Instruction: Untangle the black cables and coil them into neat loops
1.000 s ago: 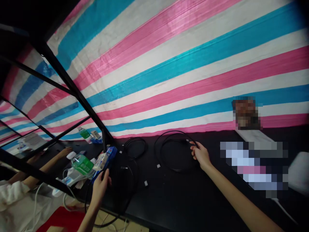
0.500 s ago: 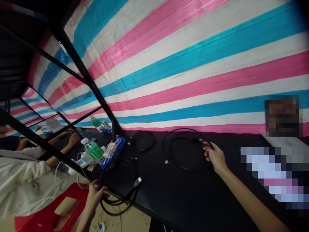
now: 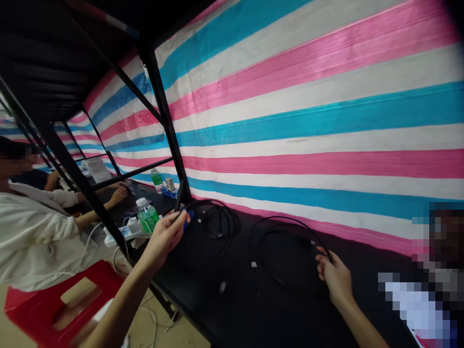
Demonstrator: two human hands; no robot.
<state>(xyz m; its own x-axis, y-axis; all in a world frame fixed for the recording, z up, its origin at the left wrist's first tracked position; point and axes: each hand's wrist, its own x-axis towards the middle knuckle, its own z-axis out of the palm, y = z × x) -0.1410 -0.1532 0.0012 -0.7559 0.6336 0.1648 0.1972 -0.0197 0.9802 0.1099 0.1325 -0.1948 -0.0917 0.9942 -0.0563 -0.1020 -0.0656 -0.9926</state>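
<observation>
My left hand (image 3: 170, 232) is closed on a black cable that arcs from it over the tabletop, beside the blue box (image 3: 189, 218). A blurred connector (image 3: 222, 287) shows over the dark table (image 3: 246, 309). On the right, my right hand (image 3: 335, 273) pinches a looped black cable (image 3: 266, 220), whose plug end shows near the fingertips. Between the hands, toward the back, lies a coiled black cable (image 3: 206, 227), partly overlapped by the left-hand cable. A small white piece (image 3: 253, 264) is beside the right loop.
Left of the rack post (image 3: 174, 145) are a green-labelled bottle (image 3: 147, 217), a white power strip (image 3: 112, 236) and a person in a pale top (image 3: 32, 232). A red stool (image 3: 36, 304) stands below. Striped sheeting (image 3: 308, 169) hangs behind; blurred-out items are at right.
My left hand has risen from the table's front edge toward the back with its cable. My right hand keeps its grip on the loop. The camera view has shifted.
</observation>
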